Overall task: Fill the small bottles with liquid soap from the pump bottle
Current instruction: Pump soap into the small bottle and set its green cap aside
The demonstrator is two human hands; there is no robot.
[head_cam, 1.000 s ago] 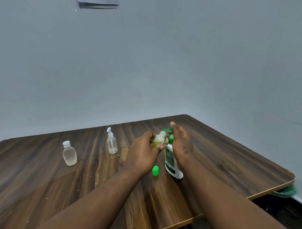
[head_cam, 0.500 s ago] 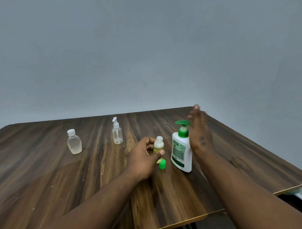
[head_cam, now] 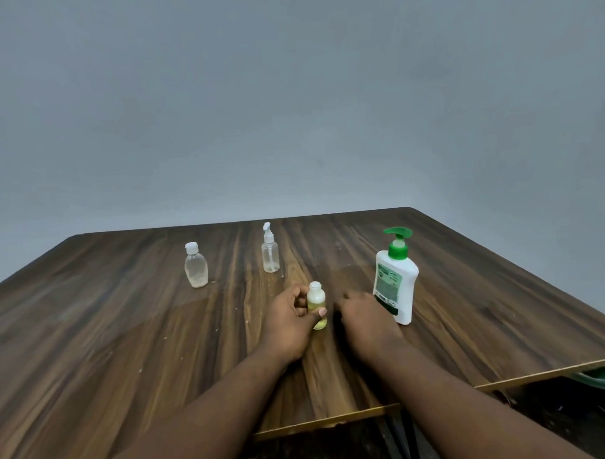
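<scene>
**Small bottle held upright beside pump bottle; right hand's grip not determinable**

Left hand [head_cam: 290, 320]: grasping. The fingers curl round the far side of the small bottle [head_cam: 316, 299] and the thumb crosses its near face.

Small bottle: upright at the middle of the wooden table [head_cam: 126, 338], toward the near edge. It contains yellow-green liquid through most of its body. The neck at the top is pale and open. Whether the base rests on the wood or is held just off it cannot be told.

Right hand [head_cam: 364, 318]: back upward, low over the table, between the small bottle and the pump bottle [head_cam: 397, 277]. The fingers point away and downward and are blurred. Whether they are closed on anything cannot be told.

Pump bottle: white with a green pump head and a green-and-white label. It stands upright on the table just to the right of the right hand, with the nozzle pointing toward the camera's left.

Other items: a flat clear bottle [head_cam: 196, 269] with a white cap stands at the far left, and a clear spray bottle [head_cam: 270, 254] with a white head stands to its right. Both are upright and well apart from the hands, each with a little pale residue at the bottom. A plain grey wall [head_cam: 290, 109] stands behind the table.
</scene>
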